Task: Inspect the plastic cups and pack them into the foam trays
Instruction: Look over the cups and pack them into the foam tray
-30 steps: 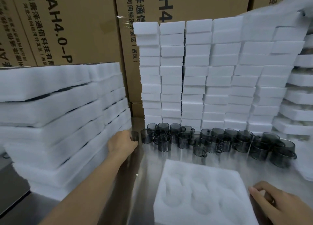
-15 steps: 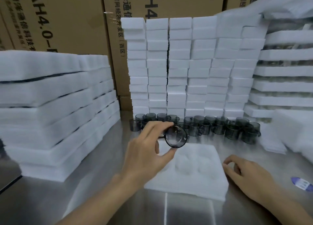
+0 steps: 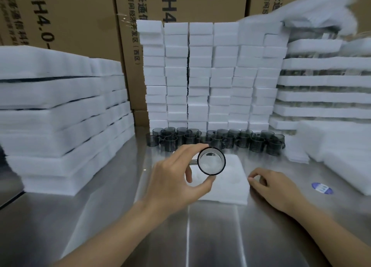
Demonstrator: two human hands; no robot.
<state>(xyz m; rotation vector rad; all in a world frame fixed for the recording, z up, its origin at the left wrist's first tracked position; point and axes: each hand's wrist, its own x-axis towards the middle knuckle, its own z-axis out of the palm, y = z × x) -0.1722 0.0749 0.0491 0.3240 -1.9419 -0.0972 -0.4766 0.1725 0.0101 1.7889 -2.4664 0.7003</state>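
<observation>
My left hand [image 3: 176, 178] holds a smoky clear plastic cup [image 3: 211, 160] between thumb and forefinger, tipped so its round mouth faces me, above the white foam tray [image 3: 230, 188] on the steel table. My right hand [image 3: 275, 186] rests at the tray's right edge with its fingers curled, touching the foam. A row of several more dark cups [image 3: 218, 140] stands on the table behind the tray, against the foam stacks.
Tall stacks of white foam blocks [image 3: 206, 74] rise at the back. Wide foam tray piles [image 3: 60, 116] stand on the left, and packed trays [image 3: 321, 82] on the right. Cardboard boxes [image 3: 80, 15] stand behind. A blue sticker [image 3: 321, 187] lies at the right.
My left hand took a cup from the row's left end and raised it over the tray, turning its mouth toward me. My right hand stayed at the tray's right edge.
</observation>
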